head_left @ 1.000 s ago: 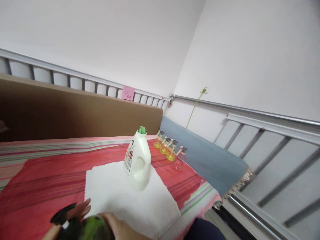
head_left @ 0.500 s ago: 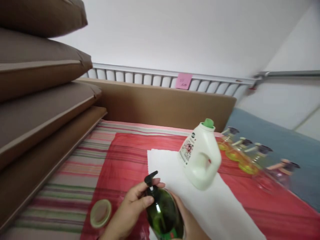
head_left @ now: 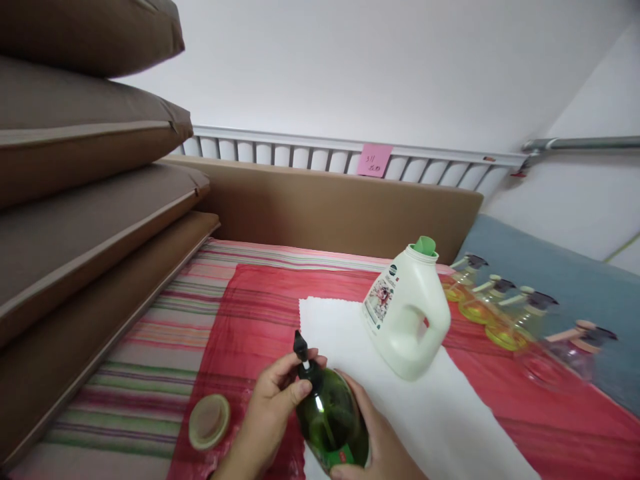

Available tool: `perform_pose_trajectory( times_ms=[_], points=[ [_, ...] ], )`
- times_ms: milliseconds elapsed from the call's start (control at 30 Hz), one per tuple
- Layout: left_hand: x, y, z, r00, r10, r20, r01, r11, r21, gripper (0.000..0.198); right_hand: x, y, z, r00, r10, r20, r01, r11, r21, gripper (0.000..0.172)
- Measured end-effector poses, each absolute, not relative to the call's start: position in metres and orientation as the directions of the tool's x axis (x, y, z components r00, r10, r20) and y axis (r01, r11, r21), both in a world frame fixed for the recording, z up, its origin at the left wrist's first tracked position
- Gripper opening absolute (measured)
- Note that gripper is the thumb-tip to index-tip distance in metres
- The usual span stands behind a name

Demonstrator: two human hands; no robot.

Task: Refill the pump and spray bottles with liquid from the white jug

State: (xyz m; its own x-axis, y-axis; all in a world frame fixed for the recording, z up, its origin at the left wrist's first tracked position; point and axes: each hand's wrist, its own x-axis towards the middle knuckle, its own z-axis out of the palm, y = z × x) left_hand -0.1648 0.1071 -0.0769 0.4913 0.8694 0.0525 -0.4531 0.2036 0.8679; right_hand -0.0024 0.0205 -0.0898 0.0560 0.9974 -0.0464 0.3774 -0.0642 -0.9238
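Note:
A dark green bottle (head_left: 333, 417) with a black pump top (head_left: 301, 347) is tilted between my hands at the bottom centre. My left hand (head_left: 273, 407) pinches the black collar at the pump's base, thumb in front and fingers behind. Around the bottle's right side and lower end wraps my right hand (head_left: 375, 433). A green label shows low on the bottle. Beyond it, a pale jug (head_left: 413, 320) with a handle and a green piece in its mouth stands on a white cloth (head_left: 330, 327).
A round lid (head_left: 209, 421) lies on the red cloth (head_left: 260, 300) at left. Several clear pump bottles (head_left: 513, 323) line the right side. Stacked brown cushions (head_left: 95, 193) rise at far left. A brown board (head_left: 325, 207) and a pink note (head_left: 375, 161) are at the back.
The black pump spout has turned, now pointing away instead of to the right. Both hands remain on the bottle. The whole view has shifted slightly.

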Motion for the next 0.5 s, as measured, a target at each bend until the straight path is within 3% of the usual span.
perform_pose_trajectory(
  times_ms=[133, 200, 333, 500],
  points=[
    [-0.158, 0.107, -0.079, 0.273, 0.962, -0.011, -0.417, 0.128, 0.900, 0.032, -0.003, 0.022, -0.098, 0.145, 0.989, -0.024, 0.505, -0.095, -0.858, 0.094],
    [-0.158, 0.107, -0.080, 0.294, 0.956, 0.004, -0.415, 0.124, 0.901, 0.038, -0.001, 0.021, -0.105, 0.146, 0.989, -0.005, 0.519, -0.081, -0.851, 0.095],
    [-0.162, 0.106, -0.077, 0.496, 0.866, 0.063, -0.456, 0.199, 0.867, 0.043, 0.001, 0.021, -0.109, 0.155, 0.988, 0.013, 0.506, -0.068, -0.860, 0.096],
    [-0.160, 0.108, -0.081, 0.370, 0.929, 0.013, -0.510, 0.192, 0.838, 0.031, -0.001, 0.023, -0.103, 0.143, 0.990, 0.009, 0.526, -0.068, -0.848, 0.099]
  ],
)
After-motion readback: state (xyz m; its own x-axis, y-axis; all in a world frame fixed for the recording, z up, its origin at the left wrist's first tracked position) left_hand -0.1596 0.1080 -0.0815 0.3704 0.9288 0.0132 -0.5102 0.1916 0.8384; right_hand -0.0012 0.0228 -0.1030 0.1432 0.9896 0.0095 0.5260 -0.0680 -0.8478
